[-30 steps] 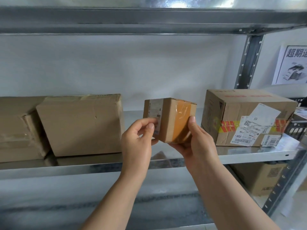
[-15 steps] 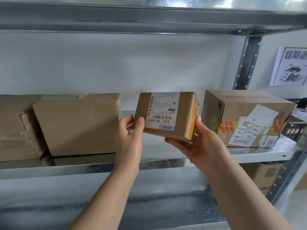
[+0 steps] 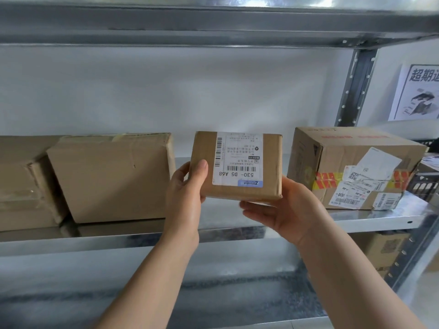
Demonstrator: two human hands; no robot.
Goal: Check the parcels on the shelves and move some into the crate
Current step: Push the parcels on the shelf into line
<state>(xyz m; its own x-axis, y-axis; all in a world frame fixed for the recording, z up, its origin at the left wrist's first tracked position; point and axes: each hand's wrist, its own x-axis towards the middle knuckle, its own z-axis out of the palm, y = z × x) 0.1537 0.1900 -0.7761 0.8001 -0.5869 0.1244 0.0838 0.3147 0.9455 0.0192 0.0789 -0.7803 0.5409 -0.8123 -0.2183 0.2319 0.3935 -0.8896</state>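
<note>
The likeliest mishap was a drop. The parcel (image 3: 270, 167) was in the air in front of the shelf (image 3: 95, 243), resting on nothing, and it was gripped only along two edges, so a loosened grip while tilting it to read could have let it slide down toward the lower shelf. Its label (image 3: 237, 160) faced the camera upside down, so a misread code was the other risk.

The left hand (image 3: 184, 200) gripped the parcel's left edge, thumb flat on the front face and fingers hidden behind. The right hand (image 3: 282, 210) cupped the lower right corner, its fingers half curled under the bottom edge and its thumb out of sight.

Behind the hands, a large plain box (image 3: 111, 176) stood on the shelf to the left. Another box (image 3: 23, 184) sat beside it, at the picture's left edge. To the right stood a taped box (image 3: 351, 167) covered in stickers. Beyond that, a dark slatted thing (image 3: 425, 184) at the edge may have been the crate, but I could not tell. A poster (image 3: 415, 93) hung on the far wall.
</note>
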